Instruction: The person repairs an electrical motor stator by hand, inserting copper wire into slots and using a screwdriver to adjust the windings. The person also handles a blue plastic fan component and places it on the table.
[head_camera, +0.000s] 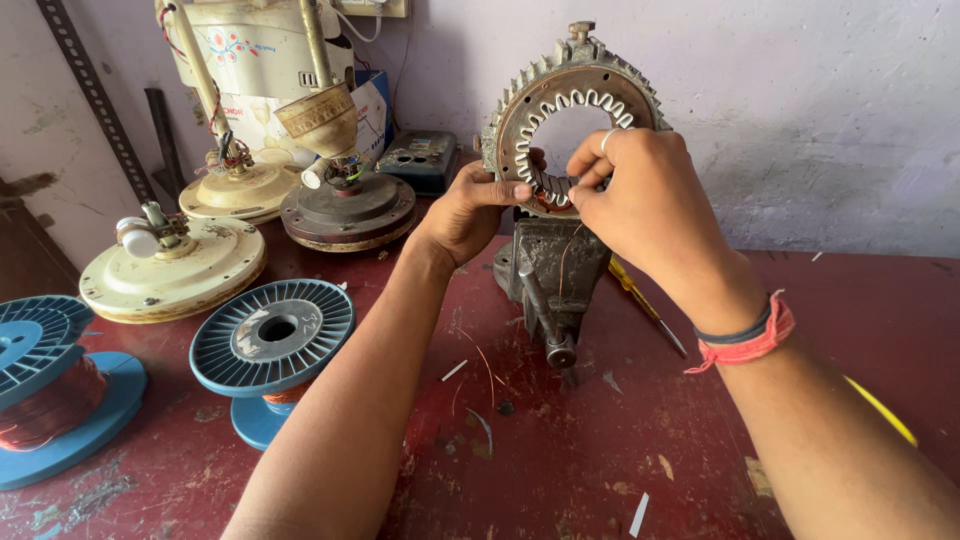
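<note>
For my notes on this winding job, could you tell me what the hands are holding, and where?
Both hands, left and right, pinch the lower inner rim of the stator ring, which stands clamped in the bench vise.

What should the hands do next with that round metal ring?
Probably press the copper winding deeper into its slot. The toothed ring stands clamped in the vise, and both the left hand and right hand pinch at that same lower spot.
</note>
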